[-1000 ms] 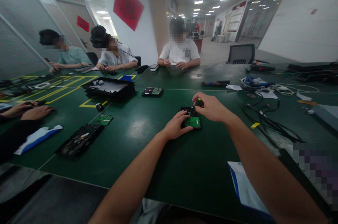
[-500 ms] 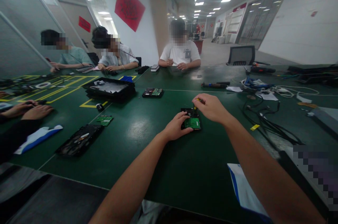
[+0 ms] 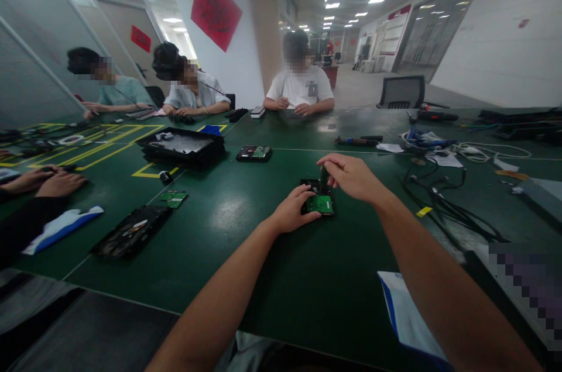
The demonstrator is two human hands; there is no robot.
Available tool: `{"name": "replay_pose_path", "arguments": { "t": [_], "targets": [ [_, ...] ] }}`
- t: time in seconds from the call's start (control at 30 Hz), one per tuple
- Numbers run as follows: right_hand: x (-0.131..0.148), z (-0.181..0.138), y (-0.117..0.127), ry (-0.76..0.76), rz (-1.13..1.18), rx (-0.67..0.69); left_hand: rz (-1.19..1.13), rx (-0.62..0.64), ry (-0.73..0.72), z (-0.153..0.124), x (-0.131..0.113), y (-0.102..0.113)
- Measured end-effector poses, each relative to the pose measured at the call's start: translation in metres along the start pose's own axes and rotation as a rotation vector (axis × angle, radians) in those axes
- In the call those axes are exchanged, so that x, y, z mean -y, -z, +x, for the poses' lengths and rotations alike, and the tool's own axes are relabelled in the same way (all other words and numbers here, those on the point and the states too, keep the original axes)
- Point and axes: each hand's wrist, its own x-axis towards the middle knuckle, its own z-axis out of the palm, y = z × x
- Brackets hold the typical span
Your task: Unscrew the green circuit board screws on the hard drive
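A black hard drive (image 3: 318, 199) with a green circuit board facing up lies on the green table (image 3: 263, 255) in front of me. My left hand (image 3: 293, 212) rests on its left edge, fingers curled against it, holding it still. My right hand (image 3: 351, 176) hovers just above the drive's far end, fingers pinched round a dark screwdriver (image 3: 324, 176) that stands upright with its tip on the drive.
Another hard drive (image 3: 254, 153), a black tray (image 3: 182, 147), a loose green board (image 3: 174, 199) and an opened drive (image 3: 132, 231) lie to the left. Cables (image 3: 443, 202) sprawl at right, a white-blue paper (image 3: 406, 310) lies near me. Three people sit across; another person's hands (image 3: 48, 182) rest at left.
My right hand has turned on the screwdriver, and more of its dark handle now shows below the fingers. My left hand and the drive have stayed put.
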Motion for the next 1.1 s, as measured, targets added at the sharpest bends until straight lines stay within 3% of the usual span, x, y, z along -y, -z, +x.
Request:
{"name": "replay_pose_path", "arguments": {
  "t": [0.2,0.4,0.6,0.83,0.97,1.1],
  "targets": [
    [0.0021,0.0005,0.0023,-0.006,-0.131,-0.095,-0.02,-0.019,-0.022,0.001,0.005,-0.0026],
    [0.0012,0.0001,0.0012,0.064,-0.041,-0.021,-0.016,-0.019,-0.03,0.0017,0.0056,-0.0017],
    [-0.0017,0.0005,0.0007,-0.023,0.064,0.021,-0.023,-0.023,-0.031,0.0008,0.0036,-0.0015],
    [0.0008,0.001,0.0038,0.005,-0.079,-0.097,-0.038,-0.044,-0.028,0.0023,0.0044,-0.0009],
    [-0.003,0.0018,0.0023,-0.016,0.004,-0.117,-0.052,-0.044,-0.025,0.0027,0.005,-0.0007],
    [-0.0055,0.0023,-0.0001,0.001,0.103,-0.039,-0.064,-0.061,-0.049,0.0041,0.007,-0.0014]
  ]
}}
